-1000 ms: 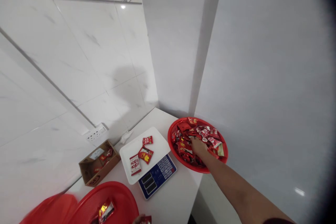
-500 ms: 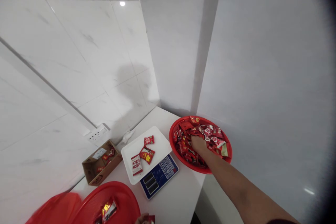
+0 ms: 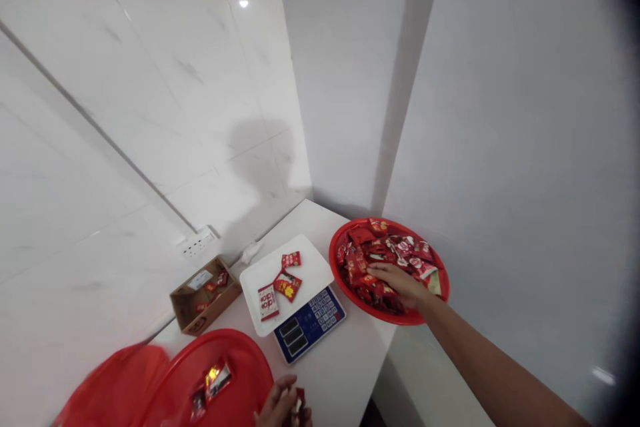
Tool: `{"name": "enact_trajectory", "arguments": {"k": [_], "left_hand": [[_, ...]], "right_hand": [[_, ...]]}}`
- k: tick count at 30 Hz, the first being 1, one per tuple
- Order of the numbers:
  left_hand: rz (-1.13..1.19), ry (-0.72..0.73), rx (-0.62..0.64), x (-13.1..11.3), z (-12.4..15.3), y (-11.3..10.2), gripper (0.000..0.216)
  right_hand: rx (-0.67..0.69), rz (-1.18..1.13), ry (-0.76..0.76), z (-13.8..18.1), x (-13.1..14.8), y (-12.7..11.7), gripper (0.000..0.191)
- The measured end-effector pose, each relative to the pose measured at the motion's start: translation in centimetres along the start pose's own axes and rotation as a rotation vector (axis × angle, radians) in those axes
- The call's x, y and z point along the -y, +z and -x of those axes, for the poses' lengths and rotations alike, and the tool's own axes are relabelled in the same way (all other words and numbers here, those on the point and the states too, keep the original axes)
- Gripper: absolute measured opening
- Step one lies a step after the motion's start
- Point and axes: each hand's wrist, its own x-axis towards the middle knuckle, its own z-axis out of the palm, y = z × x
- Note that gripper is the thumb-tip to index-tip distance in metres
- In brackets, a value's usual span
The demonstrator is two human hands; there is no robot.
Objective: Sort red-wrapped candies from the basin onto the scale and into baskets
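My right hand point(image 3: 401, 282) reaches into a round red tray point(image 3: 440, 265) piled with several red snack packets point(image 3: 386, 252); its fingers lie across the packets, closing on one. My left hand point(image 3: 281, 405) sits at the bottom edge, fingers curled round a small red packet point(image 3: 299, 397). Between them stands a blue scale point(image 3: 311, 323) with a white pan point(image 3: 305, 261) carrying three red packets point(image 3: 286, 281). A second red tray point(image 3: 220, 367) near me holds a shiny packet point(image 3: 216, 379).
A small open cardboard box point(image 3: 203, 293) with a few packets sits against the tiled wall, below a wall socket point(image 3: 197, 244). A red bag or lid point(image 3: 113, 387) lies at the lower left. The white counter point(image 3: 345, 360) ends at a corner on the right.
My right hand has slid toward the near side of the far tray and turned flatter over the packets. My left hand has come further into view with its packet. The view shifted slightly.
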Motion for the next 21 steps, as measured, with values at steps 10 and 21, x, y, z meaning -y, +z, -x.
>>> {"name": "enact_trajectory", "arguments": {"k": [10,21], "left_hand": [[-0.03,0.034,0.107,-1.4,3.6,3.6,0.054],[0.138,0.045,-0.125,-1.3,4.8,0.0,0.032]], "right_hand": [[0.815,-0.263,0.235,8.4,-3.5,13.1,0.025],[0.221,-0.491,0.434,0.4,-4.9,14.6,0.011]]}}
